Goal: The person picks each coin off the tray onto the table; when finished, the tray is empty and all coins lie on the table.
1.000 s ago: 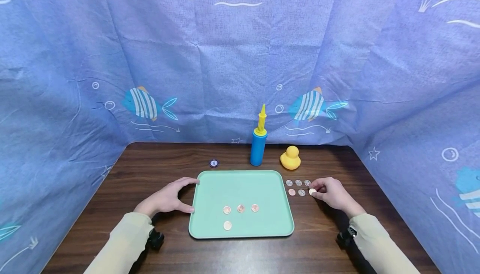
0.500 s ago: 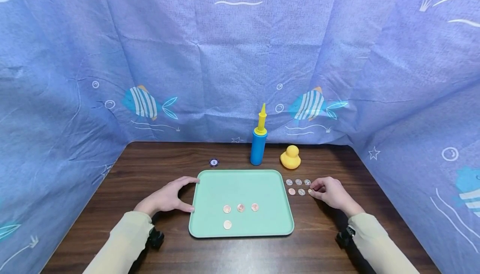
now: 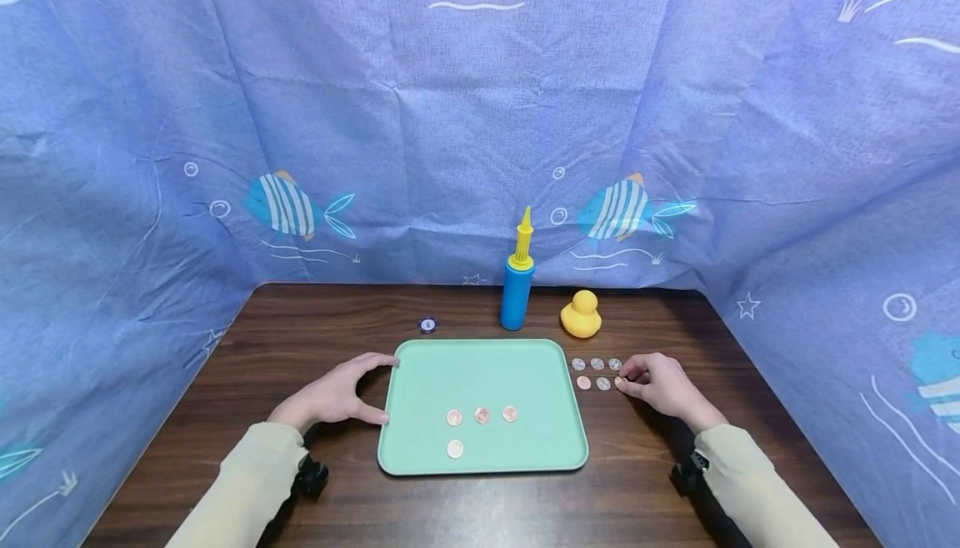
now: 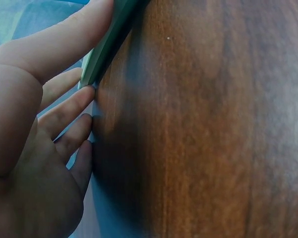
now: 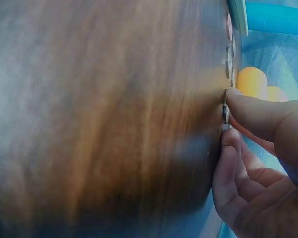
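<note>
A: Where is the gold-coloured coin (image 3: 618, 382) found, and how is it held?

B: It is found at 3 o'clock from the mint-green tray (image 3: 480, 373). It is pinched between the thumb and a finger of the right hand (image 3: 660, 383); whether it is lifted from the wood-grain table (image 3: 480, 519) cannot be told.

A: Which coins are seen near it?

B: At 9 o'clock a silver-coloured coin (image 3: 603, 384) is placed, and then a copper-coloured coin (image 3: 583, 383). Between 10 and 12 o'clock, three silver-coloured coins (image 3: 597, 364) are laid in a row.

A: And the left hand (image 3: 333, 394)?

B: It is spread wide, and the tray's rim is touched by it at 9 o'clock. On the tray, three copper-coloured coins (image 3: 482, 415) are lined up; at 6 o'clock from the first, a pale gold coin (image 3: 454, 449) is seen.

A: What is placed farther out?

B: From the tray's middle, a poker chip (image 3: 427, 325) is seen at 11 o'clock, an upright blue-and-yellow hand pump (image 3: 515, 296) between 12 and 1, and a yellow rubber duck (image 3: 581, 318) near 2. Everything is backed by a fish-printed blue curtain (image 3: 480, 114).
</note>
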`<state>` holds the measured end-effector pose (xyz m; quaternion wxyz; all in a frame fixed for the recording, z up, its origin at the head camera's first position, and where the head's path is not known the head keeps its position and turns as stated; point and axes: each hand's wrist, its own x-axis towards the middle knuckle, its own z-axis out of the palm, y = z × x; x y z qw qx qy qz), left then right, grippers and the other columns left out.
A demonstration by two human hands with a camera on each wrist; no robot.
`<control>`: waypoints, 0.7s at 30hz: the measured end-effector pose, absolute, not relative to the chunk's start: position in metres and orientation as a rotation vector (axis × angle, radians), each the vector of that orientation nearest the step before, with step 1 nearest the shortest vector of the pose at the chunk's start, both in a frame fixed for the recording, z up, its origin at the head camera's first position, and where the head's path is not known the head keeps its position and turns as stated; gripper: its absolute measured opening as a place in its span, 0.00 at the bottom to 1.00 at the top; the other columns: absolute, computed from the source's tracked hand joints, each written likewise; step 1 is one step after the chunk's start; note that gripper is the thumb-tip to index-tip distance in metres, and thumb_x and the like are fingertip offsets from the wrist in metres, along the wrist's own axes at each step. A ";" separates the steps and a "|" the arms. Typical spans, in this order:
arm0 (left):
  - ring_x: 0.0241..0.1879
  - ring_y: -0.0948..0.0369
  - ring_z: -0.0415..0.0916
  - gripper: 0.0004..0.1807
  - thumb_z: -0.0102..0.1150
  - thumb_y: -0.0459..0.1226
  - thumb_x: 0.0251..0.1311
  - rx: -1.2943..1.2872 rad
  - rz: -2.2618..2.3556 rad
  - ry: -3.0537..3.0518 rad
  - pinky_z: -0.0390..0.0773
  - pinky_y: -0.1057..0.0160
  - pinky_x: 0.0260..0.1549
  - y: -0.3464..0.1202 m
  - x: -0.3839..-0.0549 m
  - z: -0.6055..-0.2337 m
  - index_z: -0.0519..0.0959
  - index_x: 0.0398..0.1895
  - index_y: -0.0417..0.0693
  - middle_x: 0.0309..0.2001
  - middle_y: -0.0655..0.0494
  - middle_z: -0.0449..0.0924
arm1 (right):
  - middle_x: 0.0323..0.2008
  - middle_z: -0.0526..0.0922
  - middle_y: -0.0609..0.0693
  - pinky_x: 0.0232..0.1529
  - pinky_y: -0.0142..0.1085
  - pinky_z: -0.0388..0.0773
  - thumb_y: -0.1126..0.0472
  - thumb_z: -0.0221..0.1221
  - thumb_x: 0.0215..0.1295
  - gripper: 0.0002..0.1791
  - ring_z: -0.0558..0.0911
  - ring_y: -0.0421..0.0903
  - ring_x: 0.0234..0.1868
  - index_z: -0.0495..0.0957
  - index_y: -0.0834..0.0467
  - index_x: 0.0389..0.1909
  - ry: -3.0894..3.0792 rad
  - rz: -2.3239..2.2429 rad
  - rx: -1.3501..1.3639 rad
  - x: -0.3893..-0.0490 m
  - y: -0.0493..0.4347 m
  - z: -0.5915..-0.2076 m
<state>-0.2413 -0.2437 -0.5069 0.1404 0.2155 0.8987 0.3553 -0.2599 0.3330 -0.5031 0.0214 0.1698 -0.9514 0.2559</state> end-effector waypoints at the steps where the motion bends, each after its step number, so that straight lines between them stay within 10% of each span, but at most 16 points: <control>1: 0.77 0.41 0.58 0.52 0.82 0.54 0.52 0.622 1.022 2.597 0.63 0.34 0.70 -0.244 -0.241 -0.507 0.67 0.79 0.52 0.77 0.45 0.64 | 0.28 0.84 0.41 0.36 0.36 0.79 0.59 0.75 0.62 0.06 0.81 0.38 0.30 0.86 0.53 0.32 -2.954 0.796 0.519 -0.260 0.333 -0.503; 21: 0.77 0.40 0.58 0.52 0.82 0.54 0.51 0.612 1.007 2.604 0.63 0.32 0.69 -0.242 -0.240 -0.506 0.68 0.78 0.53 0.77 0.45 0.64 | 0.32 0.86 0.40 0.37 0.34 0.82 0.63 0.73 0.63 0.07 0.82 0.35 0.33 0.87 0.57 0.40 -2.851 1.013 0.747 -0.261 0.284 -0.484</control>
